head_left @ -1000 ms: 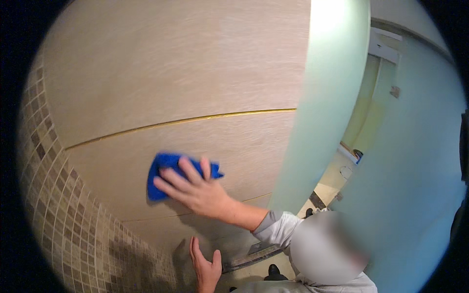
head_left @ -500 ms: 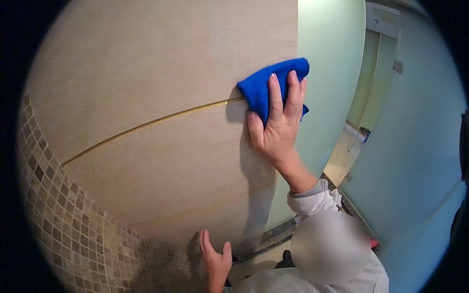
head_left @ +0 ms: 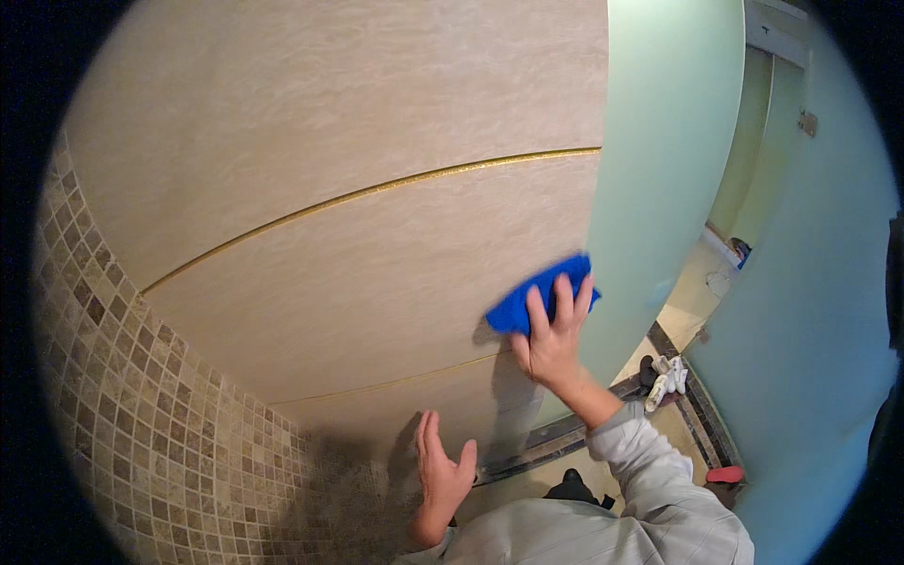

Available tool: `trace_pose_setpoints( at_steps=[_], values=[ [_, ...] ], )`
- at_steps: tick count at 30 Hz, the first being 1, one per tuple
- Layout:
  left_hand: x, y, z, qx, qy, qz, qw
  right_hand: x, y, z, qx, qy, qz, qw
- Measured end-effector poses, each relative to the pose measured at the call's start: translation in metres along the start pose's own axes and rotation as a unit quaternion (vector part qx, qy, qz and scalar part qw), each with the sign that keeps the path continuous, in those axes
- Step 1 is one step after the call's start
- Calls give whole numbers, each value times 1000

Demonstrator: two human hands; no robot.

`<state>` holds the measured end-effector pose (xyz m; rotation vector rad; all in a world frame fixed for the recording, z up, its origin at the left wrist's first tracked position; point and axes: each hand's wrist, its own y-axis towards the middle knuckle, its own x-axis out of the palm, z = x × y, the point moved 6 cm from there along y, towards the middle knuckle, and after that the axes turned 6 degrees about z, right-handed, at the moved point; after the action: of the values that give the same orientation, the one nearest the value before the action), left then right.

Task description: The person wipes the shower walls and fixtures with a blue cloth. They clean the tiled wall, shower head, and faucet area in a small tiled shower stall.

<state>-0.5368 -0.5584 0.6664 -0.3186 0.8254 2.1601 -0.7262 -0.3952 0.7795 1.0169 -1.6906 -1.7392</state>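
My right hand (head_left: 554, 344) presses a folded blue cloth (head_left: 513, 309) flat against the beige wall panel (head_left: 405, 254), beside the panel's right edge. The fingers lie spread over the cloth and its edges stick out around them. Lower down, my left hand (head_left: 443, 478) is raised near the bottom of the wall. Its fingers are stretched out with the thumb apart, and it holds nothing. Whether its fingertips touch the wall I cannot tell. A gold trim strip (head_left: 377, 191) curves across the panel above both hands.
Small brown mosaic tiles (head_left: 160, 424) cover the wall at left. Frosted glass (head_left: 664, 122) adjoins the panel, and a glass door (head_left: 810, 282) stands further right. On the floor lie white and dark shoes or cloths (head_left: 666, 381) and a red object (head_left: 724, 475).
My right hand has slid the blue cloth down the wall, from the gold strip to well below it. My left hand remains open low down. The view has shifted slightly.
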Motion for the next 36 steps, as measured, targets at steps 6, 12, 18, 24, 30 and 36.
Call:
trace_pose_setpoints(
  at_steps=[6, 12, 18, 24, 30, 36],
  values=[
    [10, -2, 10, 8, 4, -1, 1000, 19, 74, -57, -87, -16, -14, 996],
    [-10, -13, 1, -3, 12, 41, 999, 38, -67, -81, -239, -34, -143, 960],
    [-42, -29, -15, -54, 22, 91, 994, 34, 16, -79, -140, -4, -78, 987],
    [-34, -26, -11, -41, 18, 80, 996, 65, 76, -164, -201, 32, -79, 976],
    [-42, -32, -15, -13, 9, 88, 996, 69, -30, -161, -325, 17, -183, 928],
    [-65, -49, -46, -52, 17, 128, 990, 71, 54, -186, -193, 18, -101, 976]
  ],
)
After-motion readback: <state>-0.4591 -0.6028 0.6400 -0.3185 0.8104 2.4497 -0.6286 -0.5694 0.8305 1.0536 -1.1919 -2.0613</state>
